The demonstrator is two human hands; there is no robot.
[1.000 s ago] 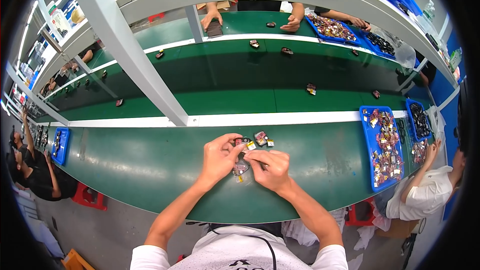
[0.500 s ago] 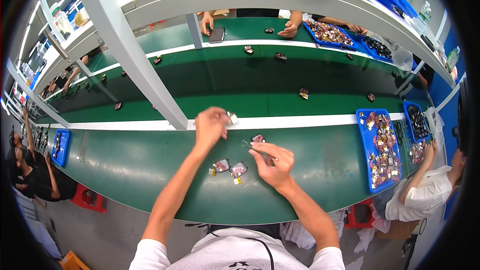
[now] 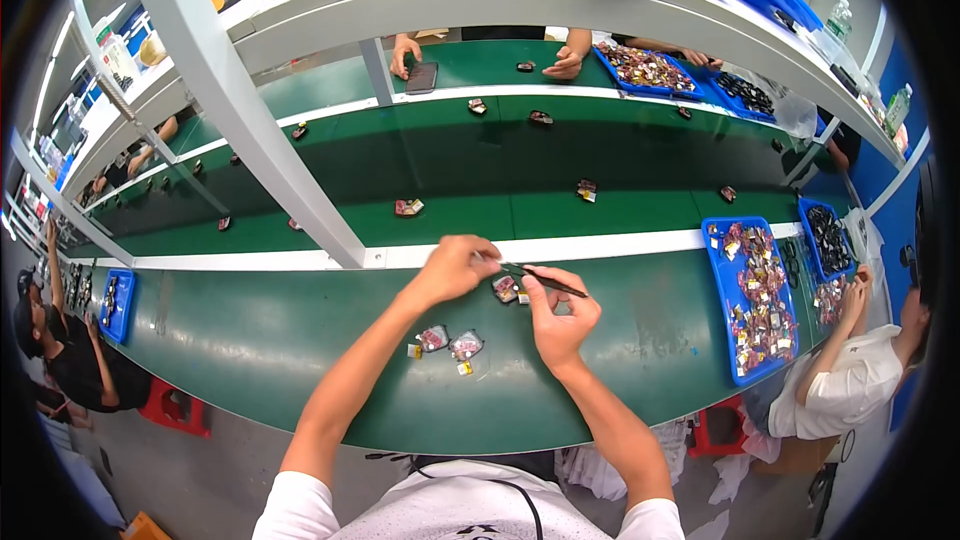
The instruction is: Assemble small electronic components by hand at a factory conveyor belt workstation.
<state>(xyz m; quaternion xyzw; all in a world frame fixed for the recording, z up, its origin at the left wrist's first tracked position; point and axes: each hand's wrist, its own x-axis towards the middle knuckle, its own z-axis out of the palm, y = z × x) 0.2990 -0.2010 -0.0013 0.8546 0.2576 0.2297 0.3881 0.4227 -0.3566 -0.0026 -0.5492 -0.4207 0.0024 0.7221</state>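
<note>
Black tweezers (image 3: 566,287) in right of two half-curled hands (image 3: 565,318)

Black tweezers (image 3: 560,285), pinkish-red and black parts (image 3: 466,343) with yellow labels (image 3: 414,351), green worktop (image 3: 250,340), blue tray (image 3: 722,290), red stool (image 3: 168,413)

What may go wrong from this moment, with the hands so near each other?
The black tweezers in the right hand point toward the left hand and might prick its fingers. The left forearm passes close to two small yellow-tagged units, so it might nudge them.
</note>
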